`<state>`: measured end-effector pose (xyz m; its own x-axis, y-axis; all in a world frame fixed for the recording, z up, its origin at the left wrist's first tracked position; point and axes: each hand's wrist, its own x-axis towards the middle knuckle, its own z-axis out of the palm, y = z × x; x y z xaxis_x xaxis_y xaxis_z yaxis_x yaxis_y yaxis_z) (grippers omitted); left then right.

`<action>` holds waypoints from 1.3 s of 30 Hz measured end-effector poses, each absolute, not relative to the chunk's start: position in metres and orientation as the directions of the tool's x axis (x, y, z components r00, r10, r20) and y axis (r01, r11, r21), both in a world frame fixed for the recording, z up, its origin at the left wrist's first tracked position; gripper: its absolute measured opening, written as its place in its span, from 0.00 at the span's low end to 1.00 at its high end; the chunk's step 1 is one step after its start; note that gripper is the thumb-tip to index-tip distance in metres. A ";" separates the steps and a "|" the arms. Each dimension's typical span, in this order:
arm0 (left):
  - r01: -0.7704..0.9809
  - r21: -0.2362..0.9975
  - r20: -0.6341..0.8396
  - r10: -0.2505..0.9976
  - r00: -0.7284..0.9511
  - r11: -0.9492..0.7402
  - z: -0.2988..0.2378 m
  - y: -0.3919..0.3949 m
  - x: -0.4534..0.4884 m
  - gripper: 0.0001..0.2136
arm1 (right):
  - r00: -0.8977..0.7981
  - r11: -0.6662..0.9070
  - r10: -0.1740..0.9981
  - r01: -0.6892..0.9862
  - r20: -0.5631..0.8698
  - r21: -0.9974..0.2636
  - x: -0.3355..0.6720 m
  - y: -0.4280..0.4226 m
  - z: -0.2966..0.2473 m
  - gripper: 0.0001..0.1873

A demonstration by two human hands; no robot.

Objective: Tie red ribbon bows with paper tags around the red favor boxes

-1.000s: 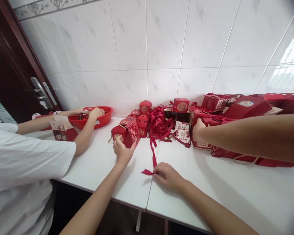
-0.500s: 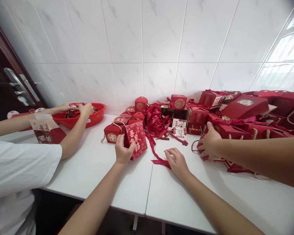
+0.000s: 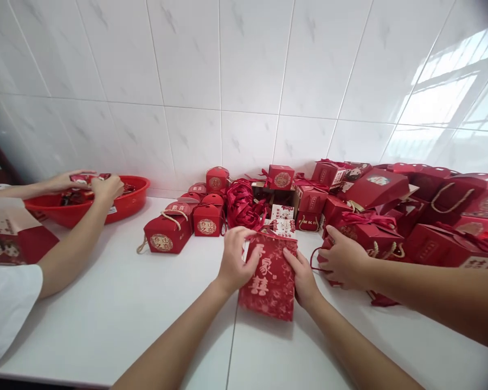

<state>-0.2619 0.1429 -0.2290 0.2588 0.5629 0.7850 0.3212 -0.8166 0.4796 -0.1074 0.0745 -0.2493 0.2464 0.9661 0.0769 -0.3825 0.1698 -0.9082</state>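
Observation:
A red gift box (image 3: 270, 281) with pale pink lettering is held upright between both hands over the seam of the white table (image 3: 166, 325). My left hand (image 3: 238, 260) grips its upper left edge, thumb on the front. On its right side, my right hand (image 3: 303, 271) is closed with the thumb on the printed face. Just behind lies a heap of dark red ribbon (image 3: 246, 203), next to white printed cards (image 3: 283, 221). Left of the box stand small red candy boxes, one with a rope handle (image 3: 168, 233).
At left, a co-worker's hands (image 3: 101, 187) hold a small packet over a red basin (image 3: 134, 197); an open box (image 3: 20, 238) sits by that arm. From the right, another person's hand (image 3: 345, 260) touches a pile of red gift boxes (image 3: 374, 230) against the tiled wall.
My left hand has brought the box rightward to the middle, and my right hand has taken hold of its right side. The view has shifted to the right.

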 end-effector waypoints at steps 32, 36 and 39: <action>0.064 0.986 -0.164 0.915 0.368 0.151 -0.256 0.164 -0.267 0.24 | 0.703 -0.325 0.687 0.521 0.181 -0.789 -0.049 0.148 -0.285 0.19; -0.013 0.996 -0.081 0.953 0.291 0.088 -0.243 0.167 -0.275 0.27 | 0.719 -0.323 0.673 0.498 0.174 -0.805 -0.041 0.156 -0.286 0.12; -0.071 0.993 0.107 0.975 0.197 -0.094 -0.222 0.173 -0.280 0.27 | 0.705 -0.242 0.688 0.444 0.170 -0.863 -0.035 0.153 -0.285 0.10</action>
